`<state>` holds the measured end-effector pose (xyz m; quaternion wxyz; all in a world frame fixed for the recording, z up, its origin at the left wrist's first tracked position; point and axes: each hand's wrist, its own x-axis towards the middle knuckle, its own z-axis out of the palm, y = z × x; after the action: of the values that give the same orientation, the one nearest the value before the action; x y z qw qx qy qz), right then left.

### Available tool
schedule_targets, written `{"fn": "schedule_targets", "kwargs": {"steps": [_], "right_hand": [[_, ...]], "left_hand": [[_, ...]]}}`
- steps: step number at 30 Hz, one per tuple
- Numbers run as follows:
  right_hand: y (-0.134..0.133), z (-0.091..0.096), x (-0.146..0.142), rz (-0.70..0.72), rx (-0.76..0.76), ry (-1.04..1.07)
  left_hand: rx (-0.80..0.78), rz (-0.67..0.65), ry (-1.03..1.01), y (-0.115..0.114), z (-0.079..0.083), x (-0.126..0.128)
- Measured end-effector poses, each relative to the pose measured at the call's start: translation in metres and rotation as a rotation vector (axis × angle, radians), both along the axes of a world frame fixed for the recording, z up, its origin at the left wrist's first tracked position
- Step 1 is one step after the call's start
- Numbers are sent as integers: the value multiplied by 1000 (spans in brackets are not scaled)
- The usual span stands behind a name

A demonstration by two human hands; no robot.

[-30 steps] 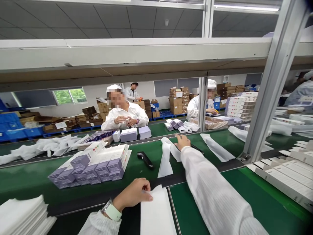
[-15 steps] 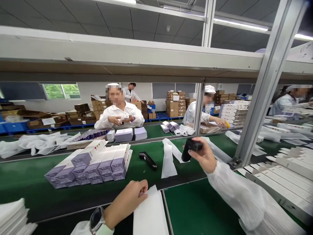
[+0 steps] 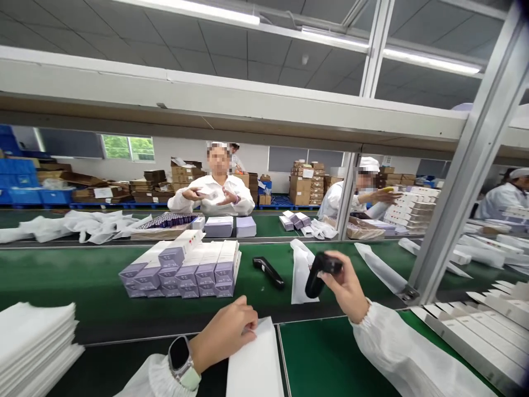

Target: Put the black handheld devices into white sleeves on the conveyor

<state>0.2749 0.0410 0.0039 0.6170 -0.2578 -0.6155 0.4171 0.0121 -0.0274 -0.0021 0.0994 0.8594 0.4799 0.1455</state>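
Hands, head view: the left hand [image 3: 225, 333] lies low and centre, fingers curled and pinching the top edge of a white pouch [image 3: 256, 366] that lies flat on the near edge of the surface [image 3: 82, 281]. A watch [image 3: 181, 357] sits on that wrist. The right hand [image 3: 350, 288] is raised above the green surface, right of centre, fingers closed round the upper end of a black device [image 3: 317, 275], which hangs tilted, lower end down and to the left. Held device and pouch are apart, the device up and to the right of the left hand.

A second device [image 3: 268, 272] lies on the surface, just left of an empty sleeve [image 3: 301, 270]. Purple boxes [image 3: 185, 267] stand stacked further left. A pile of pouches [image 3: 37, 336] sits at far left; long white cartons [image 3: 475, 336] lie at right.
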Motion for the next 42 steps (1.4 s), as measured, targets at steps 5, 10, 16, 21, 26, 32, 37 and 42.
{"fn": "schedule_targets", "kwargs": {"steps": [5, 10, 16, 21, 26, 32, 37, 42], "right_hand": [[3, 31, -48, 199, -376, 306], [2, 35, -85, 264, -309, 339], [1, 33, -98, 240, -367, 221], [-1, 37, -96, 225, -368, 193], [-2, 37, -98, 220, -360, 207], [1, 31, -99, 226, -392, 171], [2, 21, -99, 383, -468, -80], [-4, 4, -97, 927, -459, -373]], "left_hand": [[-106, 111, -54, 0, 3, -3], [-202, 51, -145, -1, 14, -2], [-118, 71, -113, -4, 21, 3], [-78, 156, -124, -3, 21, 3], [-101, 189, -160, -7, 23, 5], [-82, 143, -197, -9, 29, 9], [-25, 168, -310, -8, 33, 10], [78, 237, -457, -6, 33, 8]]}}
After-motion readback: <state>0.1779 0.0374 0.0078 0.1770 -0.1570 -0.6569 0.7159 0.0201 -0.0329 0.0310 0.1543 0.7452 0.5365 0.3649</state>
